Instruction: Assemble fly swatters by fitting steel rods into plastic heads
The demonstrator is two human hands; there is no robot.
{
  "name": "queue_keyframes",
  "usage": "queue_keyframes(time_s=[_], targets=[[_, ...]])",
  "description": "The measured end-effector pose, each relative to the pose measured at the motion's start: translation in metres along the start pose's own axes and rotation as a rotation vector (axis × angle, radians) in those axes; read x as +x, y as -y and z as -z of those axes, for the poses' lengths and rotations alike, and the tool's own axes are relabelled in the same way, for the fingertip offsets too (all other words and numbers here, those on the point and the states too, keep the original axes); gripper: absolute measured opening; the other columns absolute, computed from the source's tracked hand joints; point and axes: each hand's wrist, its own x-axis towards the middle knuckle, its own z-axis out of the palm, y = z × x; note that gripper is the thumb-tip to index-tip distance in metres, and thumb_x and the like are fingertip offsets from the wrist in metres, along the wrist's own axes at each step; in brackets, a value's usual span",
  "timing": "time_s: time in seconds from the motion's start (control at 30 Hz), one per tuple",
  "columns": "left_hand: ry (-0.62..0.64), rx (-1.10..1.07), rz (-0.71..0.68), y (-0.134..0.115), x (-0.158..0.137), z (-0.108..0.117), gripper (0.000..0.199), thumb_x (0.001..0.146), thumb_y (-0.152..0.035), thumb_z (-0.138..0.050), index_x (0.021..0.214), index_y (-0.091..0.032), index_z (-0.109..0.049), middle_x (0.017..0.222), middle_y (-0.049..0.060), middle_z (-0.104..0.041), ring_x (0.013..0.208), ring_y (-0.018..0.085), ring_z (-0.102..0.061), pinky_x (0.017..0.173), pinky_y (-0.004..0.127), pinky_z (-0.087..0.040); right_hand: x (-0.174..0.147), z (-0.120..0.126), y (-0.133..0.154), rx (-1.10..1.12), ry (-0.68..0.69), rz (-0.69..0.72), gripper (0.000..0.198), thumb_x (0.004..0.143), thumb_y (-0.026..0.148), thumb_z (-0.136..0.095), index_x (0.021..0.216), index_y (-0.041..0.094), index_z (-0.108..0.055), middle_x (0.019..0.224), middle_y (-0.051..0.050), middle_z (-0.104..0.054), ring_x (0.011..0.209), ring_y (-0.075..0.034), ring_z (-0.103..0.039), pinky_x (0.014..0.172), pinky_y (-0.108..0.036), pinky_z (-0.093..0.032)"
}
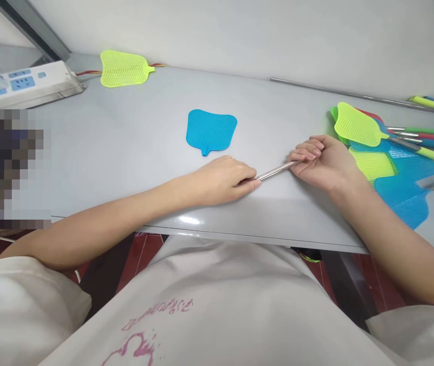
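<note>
Between my hands runs a thin silver metal rod (277, 171), held low over the grey table. My left hand (224, 179) is closed round its left end, thumb along the near side. At the other end, my right hand (321, 160) has its palm turned up and its fingers curled over the rod. Both ends are hidden inside the hands. Just beyond my left hand a blue fly swatter head (211, 130) lies flat, its short socket pointing toward me and no handle in it.
A yellow-green swatter head (125, 69) lies at the back left by a white power strip (26, 81). On the right are piled swatters, including a yellow-green one (358, 124) and blue heads (403, 203). A long metal rod (339, 93) lies along the wall.
</note>
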Motion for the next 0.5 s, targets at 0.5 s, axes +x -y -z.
queue_keyframes(time_s=[0.5], targets=[[-0.012,0.031,-0.009,0.0005,-0.0002,-0.0016,0.031,0.083,-0.031,-0.030,0.059,-0.016,-0.045,0.055,0.001,-0.051,0.049,0.010,-0.042,0.053,0.025,-0.027,0.0005,0.0017,0.0005,-0.102,0.050,0.031,0.035,0.068,0.006,-0.038,0.052,0.016,-0.009,0.041,0.005,-0.014,0.034,-0.005,-0.019,0.038,-0.018,-0.029]])
